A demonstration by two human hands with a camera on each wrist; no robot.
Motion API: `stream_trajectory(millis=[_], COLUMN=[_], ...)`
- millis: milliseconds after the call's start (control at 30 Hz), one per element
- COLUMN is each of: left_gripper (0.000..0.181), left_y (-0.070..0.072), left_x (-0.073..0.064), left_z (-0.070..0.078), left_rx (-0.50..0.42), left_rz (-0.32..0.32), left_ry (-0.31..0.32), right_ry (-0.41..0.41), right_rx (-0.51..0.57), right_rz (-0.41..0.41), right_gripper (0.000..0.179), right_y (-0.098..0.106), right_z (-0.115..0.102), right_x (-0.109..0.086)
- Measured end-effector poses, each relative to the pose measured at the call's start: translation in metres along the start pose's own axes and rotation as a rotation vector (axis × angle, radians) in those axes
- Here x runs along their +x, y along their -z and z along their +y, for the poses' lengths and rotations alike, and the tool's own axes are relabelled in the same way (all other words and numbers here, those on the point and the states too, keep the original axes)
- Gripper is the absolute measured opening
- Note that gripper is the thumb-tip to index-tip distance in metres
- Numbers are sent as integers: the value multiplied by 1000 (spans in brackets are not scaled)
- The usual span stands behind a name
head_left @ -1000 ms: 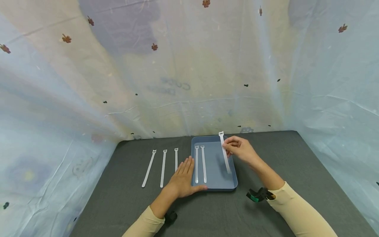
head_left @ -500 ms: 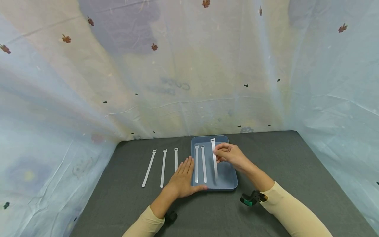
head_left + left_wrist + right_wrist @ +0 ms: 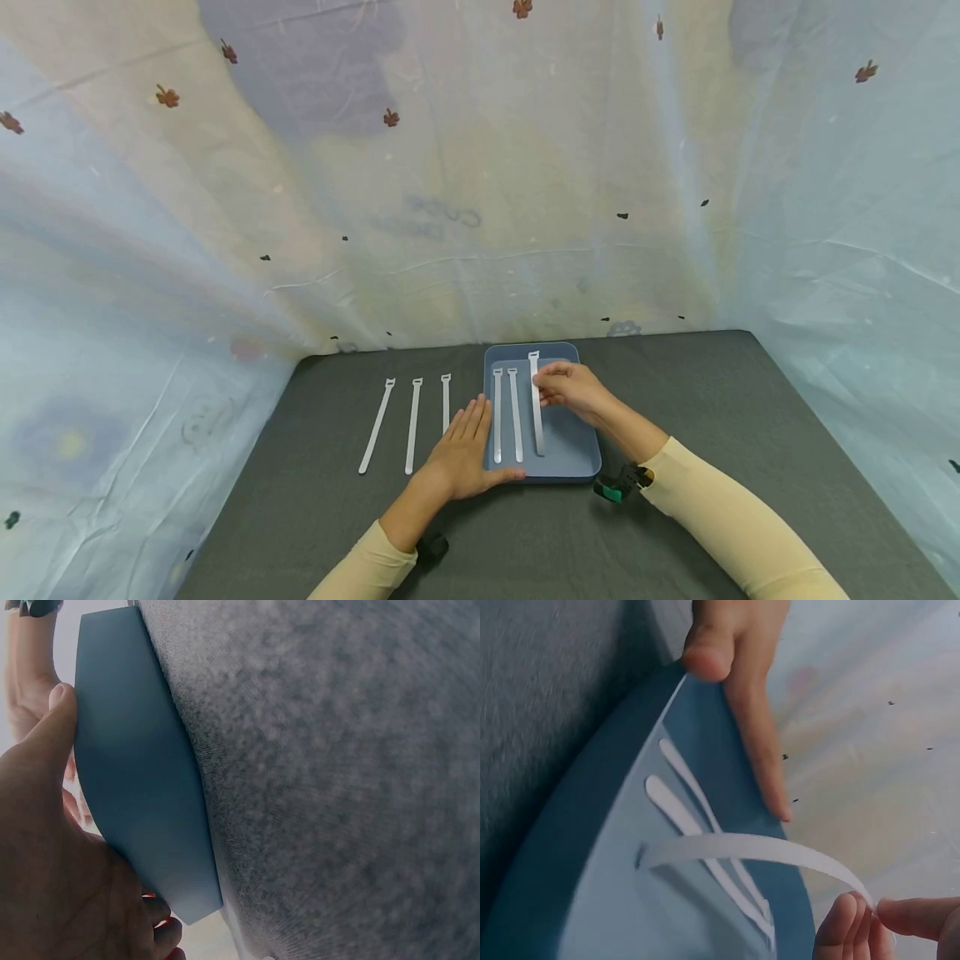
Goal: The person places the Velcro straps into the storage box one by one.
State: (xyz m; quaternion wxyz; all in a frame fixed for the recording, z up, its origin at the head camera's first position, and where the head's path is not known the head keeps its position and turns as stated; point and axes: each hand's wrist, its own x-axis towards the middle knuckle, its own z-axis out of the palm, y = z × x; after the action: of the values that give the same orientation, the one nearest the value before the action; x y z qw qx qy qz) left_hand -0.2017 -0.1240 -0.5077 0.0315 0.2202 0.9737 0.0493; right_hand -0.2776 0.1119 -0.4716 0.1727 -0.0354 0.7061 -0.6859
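My right hand point(image 3: 573, 392) pinches a white slotted cable strap point(image 3: 537, 421) between thumb and fingertips above the blue-grey tray point(image 3: 570, 450). In the right wrist view the held strap point(image 3: 772, 847) bows, its free tail reaching down to the tray floor. Left of it, two like straps lie side by side in the tray, a nearer strap point(image 3: 517, 425) and a leftmost strap point(image 3: 498, 421). My left hand point(image 3: 457, 458) rests on the tray's left side with straight fingers, its thumb along the front rim. The left wrist view shows the thumb point(image 3: 56, 724) against the tray wall point(image 3: 142, 765).
On the dark grey cloth-covered table point(image 3: 525, 542), left of the tray, lie three more white straps: a left strap point(image 3: 377, 425), a middle strap point(image 3: 413, 427) and a right strap point(image 3: 446, 400) partly hidden by my left hand. A patterned sheet point(image 3: 480, 208) hangs behind and at both sides.
My right hand has carried the strap leftward and lower, from the tray's right side to beside the two lying straps. My left hand has stayed in place.
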Motion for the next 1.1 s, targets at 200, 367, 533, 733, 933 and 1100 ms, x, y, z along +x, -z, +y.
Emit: stream_trajectory(millis=[200, 367, 533, 733, 933, 1100], left_gripper=[125, 124, 123, 124, 123, 124], left_y=[0, 0, -2, 0, -1, 0], left_x=[0, 0, 0, -1, -1, -2], left_z=[0, 0, 0, 0, 0, 0], left_rx=[1, -14, -30, 1, -4, 1], left_rz=[4, 15, 15, 8, 14, 16], left_ry=[-7, -11, -14, -6, -8, -6], right_ry=[-20, -31, -45, -57, -74, -65], right_rx=[-52, -74, -133, -199, -218, -253], right_rz=[18, 38, 57, 74, 86, 88], right_gripper=[24, 21, 20, 19, 17, 15], right_y=[-1, -1, 0, -1, -2, -4], right_z=[4, 6, 11, 16, 18, 19], right_x=[14, 22, 30, 38, 42, 43])
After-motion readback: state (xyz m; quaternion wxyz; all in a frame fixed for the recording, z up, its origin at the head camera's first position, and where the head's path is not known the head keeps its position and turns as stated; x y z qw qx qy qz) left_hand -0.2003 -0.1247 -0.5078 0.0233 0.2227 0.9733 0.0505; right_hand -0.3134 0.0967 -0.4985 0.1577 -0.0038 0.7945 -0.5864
